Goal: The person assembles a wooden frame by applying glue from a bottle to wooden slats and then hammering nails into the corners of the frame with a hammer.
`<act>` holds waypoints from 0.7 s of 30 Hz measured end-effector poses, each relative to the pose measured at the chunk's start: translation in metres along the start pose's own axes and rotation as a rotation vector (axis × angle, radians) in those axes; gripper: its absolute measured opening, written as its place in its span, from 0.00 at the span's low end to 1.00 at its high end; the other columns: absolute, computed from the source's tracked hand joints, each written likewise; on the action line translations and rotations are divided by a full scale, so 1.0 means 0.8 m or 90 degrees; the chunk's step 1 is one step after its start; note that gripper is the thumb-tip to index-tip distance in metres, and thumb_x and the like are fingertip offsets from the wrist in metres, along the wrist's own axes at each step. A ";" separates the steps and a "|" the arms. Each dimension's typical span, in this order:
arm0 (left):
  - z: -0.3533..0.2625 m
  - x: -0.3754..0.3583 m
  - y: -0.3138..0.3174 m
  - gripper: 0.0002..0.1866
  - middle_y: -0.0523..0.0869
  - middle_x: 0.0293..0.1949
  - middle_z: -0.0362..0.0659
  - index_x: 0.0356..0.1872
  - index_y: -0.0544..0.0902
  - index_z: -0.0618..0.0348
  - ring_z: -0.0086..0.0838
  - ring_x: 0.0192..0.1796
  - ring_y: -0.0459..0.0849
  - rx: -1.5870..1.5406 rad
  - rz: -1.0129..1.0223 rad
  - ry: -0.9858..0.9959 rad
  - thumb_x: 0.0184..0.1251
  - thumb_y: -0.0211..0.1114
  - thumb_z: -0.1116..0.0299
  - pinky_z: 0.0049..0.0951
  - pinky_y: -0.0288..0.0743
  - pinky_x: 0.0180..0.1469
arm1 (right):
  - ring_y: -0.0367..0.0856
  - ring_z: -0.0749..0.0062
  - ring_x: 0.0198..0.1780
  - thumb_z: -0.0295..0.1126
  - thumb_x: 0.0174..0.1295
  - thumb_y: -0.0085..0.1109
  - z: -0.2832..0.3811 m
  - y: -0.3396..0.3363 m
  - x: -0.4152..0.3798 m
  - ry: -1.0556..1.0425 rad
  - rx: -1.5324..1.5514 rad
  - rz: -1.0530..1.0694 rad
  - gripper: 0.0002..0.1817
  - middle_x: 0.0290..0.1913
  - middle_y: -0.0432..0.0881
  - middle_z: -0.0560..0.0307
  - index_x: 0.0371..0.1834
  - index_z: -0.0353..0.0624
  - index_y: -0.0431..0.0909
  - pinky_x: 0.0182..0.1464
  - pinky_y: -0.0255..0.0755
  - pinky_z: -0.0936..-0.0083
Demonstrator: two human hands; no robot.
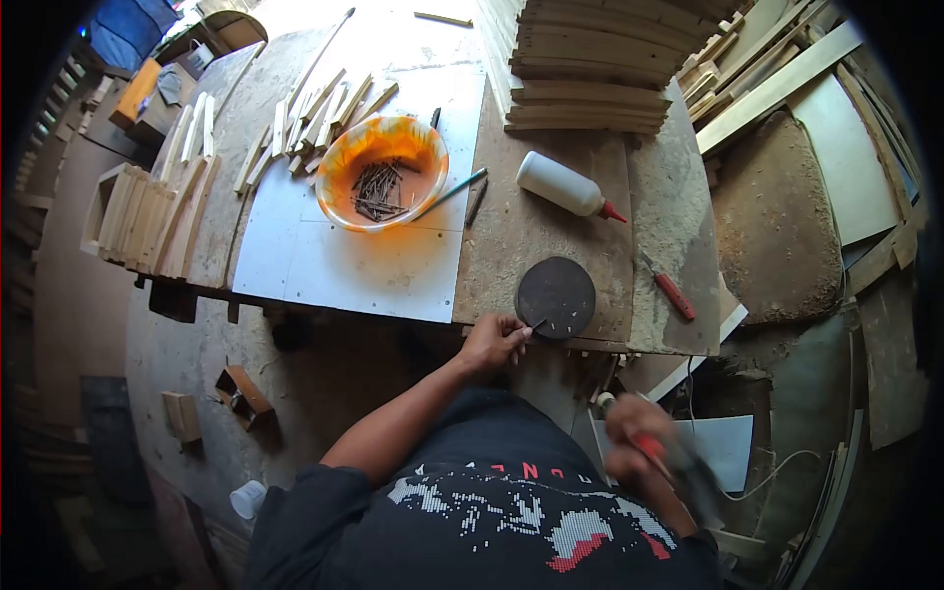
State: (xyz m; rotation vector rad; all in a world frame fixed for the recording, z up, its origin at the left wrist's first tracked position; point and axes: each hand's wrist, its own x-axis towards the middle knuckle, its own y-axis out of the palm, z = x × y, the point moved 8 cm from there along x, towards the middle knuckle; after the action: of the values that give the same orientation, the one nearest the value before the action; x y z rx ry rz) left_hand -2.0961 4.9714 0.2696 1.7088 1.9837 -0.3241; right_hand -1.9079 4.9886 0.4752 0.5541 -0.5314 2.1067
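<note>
Nearest the camera, the black fabric shirt (462,541) bears white-and-red print, a red "N" readable. Left to right, an orange-and-white plastic bowl (334,202) holds dark metal nails (379,189), the left hand (495,344) pinches a thin dark nail (539,323) over the round dark disc (557,295) on the brown wooden table (492,261), and the white plastic bottle (559,183) lies beyond. The right hand (637,447) grips a blurred red-handled tool (651,447), near the table's front edge.

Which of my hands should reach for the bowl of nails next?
Probably your left hand: it's nearer the orange bowl and pinches only a thin nail, while your right hand grips a red-handled tool.
</note>
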 end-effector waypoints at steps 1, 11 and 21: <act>0.003 -0.001 -0.001 0.11 0.83 0.25 0.39 0.37 0.80 0.63 0.19 0.23 0.79 -0.001 0.002 0.008 0.74 0.61 0.64 0.21 0.71 0.27 | 0.73 0.63 0.20 0.46 0.73 0.50 -0.059 0.000 -0.030 0.141 -0.142 0.081 0.18 0.20 0.72 0.51 0.37 0.40 0.71 0.24 0.66 0.68; -0.004 0.001 0.003 0.11 0.82 0.24 0.38 0.38 0.80 0.64 0.19 0.22 0.78 -0.001 0.012 0.042 0.75 0.58 0.65 0.21 0.71 0.26 | 0.69 0.73 0.20 0.50 0.74 0.48 -0.027 -0.022 0.019 0.313 -0.097 0.007 0.22 0.20 0.71 0.56 0.42 0.39 0.72 0.23 0.61 0.76; 0.015 0.016 0.001 0.12 0.82 0.22 0.39 0.35 0.81 0.65 0.19 0.20 0.78 0.014 -0.027 0.102 0.76 0.57 0.66 0.23 0.70 0.24 | 0.69 0.60 0.18 0.49 0.74 0.48 -0.120 -0.009 -0.065 0.276 -0.354 0.134 0.21 0.22 0.70 0.50 0.37 0.38 0.70 0.24 0.64 0.61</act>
State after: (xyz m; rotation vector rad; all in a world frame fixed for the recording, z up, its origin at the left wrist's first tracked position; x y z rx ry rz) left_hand -2.0937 4.9769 0.2526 1.7564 2.1401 -0.2312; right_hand -1.8926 5.0123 0.3696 -0.2806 -0.9006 2.0593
